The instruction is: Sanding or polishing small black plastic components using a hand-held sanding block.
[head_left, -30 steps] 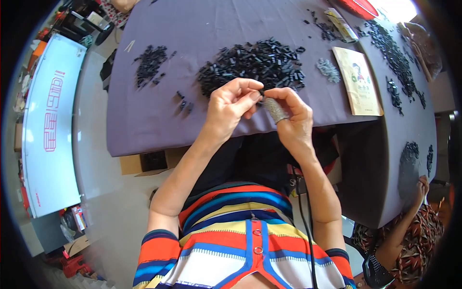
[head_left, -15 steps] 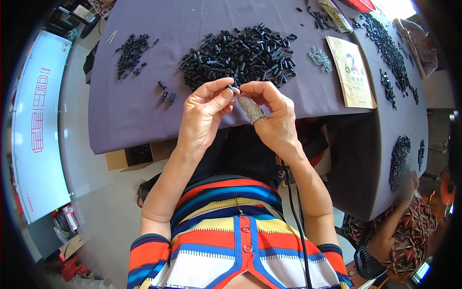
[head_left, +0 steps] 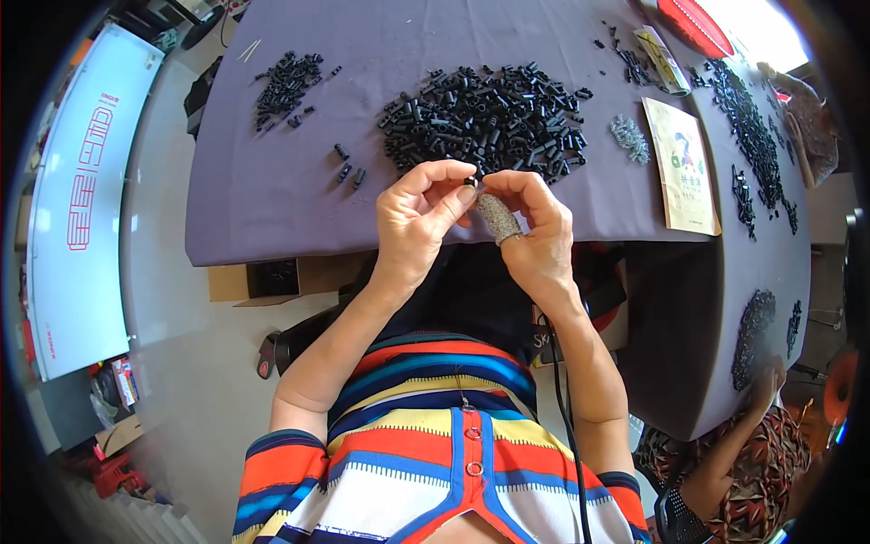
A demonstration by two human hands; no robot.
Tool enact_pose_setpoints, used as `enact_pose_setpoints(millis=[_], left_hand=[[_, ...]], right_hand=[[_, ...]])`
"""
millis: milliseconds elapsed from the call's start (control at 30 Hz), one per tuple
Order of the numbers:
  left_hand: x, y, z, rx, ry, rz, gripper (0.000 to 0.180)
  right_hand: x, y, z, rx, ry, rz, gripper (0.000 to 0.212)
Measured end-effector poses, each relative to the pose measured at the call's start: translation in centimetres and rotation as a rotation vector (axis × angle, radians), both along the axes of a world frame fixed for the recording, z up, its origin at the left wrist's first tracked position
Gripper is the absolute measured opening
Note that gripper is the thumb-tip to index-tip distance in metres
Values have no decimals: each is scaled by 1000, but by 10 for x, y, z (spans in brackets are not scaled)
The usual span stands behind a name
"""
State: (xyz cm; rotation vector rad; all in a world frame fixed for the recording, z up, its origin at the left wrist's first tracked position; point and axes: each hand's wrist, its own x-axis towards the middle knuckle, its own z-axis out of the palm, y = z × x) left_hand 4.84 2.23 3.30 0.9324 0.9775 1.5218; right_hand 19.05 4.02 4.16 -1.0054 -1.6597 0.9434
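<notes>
Both hands meet just above the near edge of the purple-grey tablecloth [head_left: 299, 213], in front of a large heap of short black plastic tubes [head_left: 485, 118]. A small black tube [head_left: 470, 181] is pinched between thumb and forefinger of my left hand [head_left: 412, 222]. My right hand [head_left: 542, 227] is closed beside it, its fingertips nearly touching the tube. A grey speckled finger cover [head_left: 498, 218] sits on one of the right hand's digits. Whatever the right fingertips hold is hidden. Left of the heap lie a few loose black pieces [head_left: 342, 170].
A smaller pile of black parts [head_left: 287, 89] lies far left, small clear pieces [head_left: 627, 136] to the right by a tan paper packet [head_left: 681, 168]. More black parts [head_left: 748, 136] cover the right-hand table, where another person's hand [head_left: 768, 381] works. A cardboard box [head_left: 231, 283] stands below.
The whole view has shifted, so table and hands appear further right and slightly lower. The tube in my left fingers has turned and now shows mostly its end. Both hands stay close together.
</notes>
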Motion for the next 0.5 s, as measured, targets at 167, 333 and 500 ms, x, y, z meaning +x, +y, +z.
enact_pose_setpoints(millis=[167, 333, 500], left_hand=[[-2, 1, -4, -44, -36, -25, 18], [0, 1, -5, -46, -114, 21, 22], [-2, -4, 1, 30, 157, 37, 24]], right_hand=[[0, 0, -1, -3, -3, -1, 38], [1, -2, 2, -7, -22, -11, 34], [2, -4, 7, -82, 33, 4, 30]])
